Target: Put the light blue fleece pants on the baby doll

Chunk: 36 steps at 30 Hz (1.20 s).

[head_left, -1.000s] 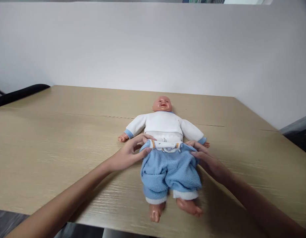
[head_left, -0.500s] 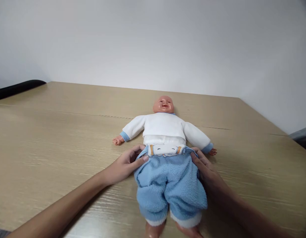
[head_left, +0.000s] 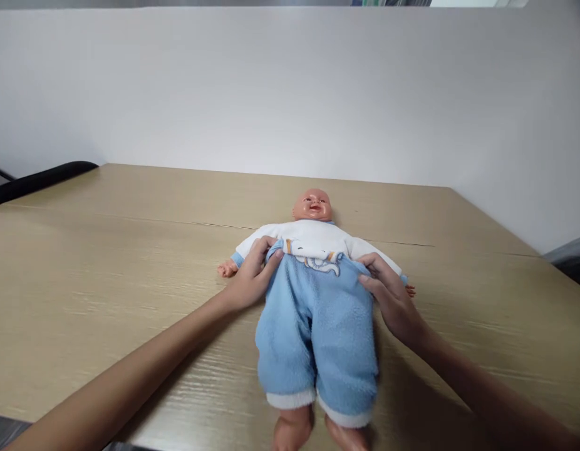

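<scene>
A baby doll (head_left: 313,205) lies on its back, head toward the far side and bare feet nearest me. It wears a white long-sleeved top (head_left: 313,232) with blue cuffs. Fluffy blue overalls (head_left: 318,326) with white hems cover its legs, and their upper part reaches over the doll's belly. My left hand (head_left: 255,269) pinches the overalls' top edge on the left between thumb and fingers. On the opposite side my right hand (head_left: 388,297) grips the edge too, its fingertips partly hidden by cloth. A white animal design with orange marks shows between the hands.
The doll rests on a wooden table (head_left: 130,263) with a thin seam across it. Behind the table stands a pale wall or partition (head_left: 290,94). A black chair part (head_left: 46,178) touches the far left edge, and something dark sits at the right.
Both hands have moved up the doll's body, drawing the overalls from the hips toward the chest. The legs' cloth is now smoother and the lower white hem of the top is covered.
</scene>
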Each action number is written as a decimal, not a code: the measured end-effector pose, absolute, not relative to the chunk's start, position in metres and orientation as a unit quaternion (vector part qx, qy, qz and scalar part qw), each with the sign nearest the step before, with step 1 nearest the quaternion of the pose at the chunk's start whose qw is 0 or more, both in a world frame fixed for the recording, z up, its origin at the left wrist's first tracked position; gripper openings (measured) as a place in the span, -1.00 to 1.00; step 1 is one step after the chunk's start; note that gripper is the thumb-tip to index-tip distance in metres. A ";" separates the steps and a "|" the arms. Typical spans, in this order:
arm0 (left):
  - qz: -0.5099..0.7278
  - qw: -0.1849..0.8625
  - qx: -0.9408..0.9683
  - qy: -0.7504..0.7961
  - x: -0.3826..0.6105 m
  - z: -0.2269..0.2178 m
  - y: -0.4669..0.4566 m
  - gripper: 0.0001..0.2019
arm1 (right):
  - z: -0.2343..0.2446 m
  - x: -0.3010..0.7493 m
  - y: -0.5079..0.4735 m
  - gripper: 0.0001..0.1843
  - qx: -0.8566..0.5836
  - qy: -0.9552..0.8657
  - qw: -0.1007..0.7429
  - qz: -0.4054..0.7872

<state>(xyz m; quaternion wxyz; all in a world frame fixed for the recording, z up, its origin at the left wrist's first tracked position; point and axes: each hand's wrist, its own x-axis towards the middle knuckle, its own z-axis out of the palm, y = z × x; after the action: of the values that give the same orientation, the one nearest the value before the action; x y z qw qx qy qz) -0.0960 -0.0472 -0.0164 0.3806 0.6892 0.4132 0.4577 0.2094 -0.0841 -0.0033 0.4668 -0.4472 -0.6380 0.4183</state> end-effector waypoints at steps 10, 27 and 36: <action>0.398 0.458 0.665 0.436 -0.099 -0.037 -0.019 -0.53 | -0.029 0.219 -0.046 -0.66 -0.534 -0.518 0.435 0.507; 0.345 0.497 0.684 0.408 -0.111 -0.017 -0.030 -0.59 | -0.028 0.220 -0.053 -0.55 -0.469 -0.461 0.456 0.600; 0.228 0.537 0.754 0.302 -0.158 -0.012 -0.017 -0.62 | -0.015 0.272 -0.060 -0.40 -0.409 -0.689 0.293 0.522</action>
<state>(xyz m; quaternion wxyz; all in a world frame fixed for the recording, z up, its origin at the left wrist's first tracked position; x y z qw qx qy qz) -0.1580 -0.0170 -0.0122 0.5369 0.7540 0.3022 0.2277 0.2716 -0.0598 -0.0153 0.2935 -0.4087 -0.6890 0.5216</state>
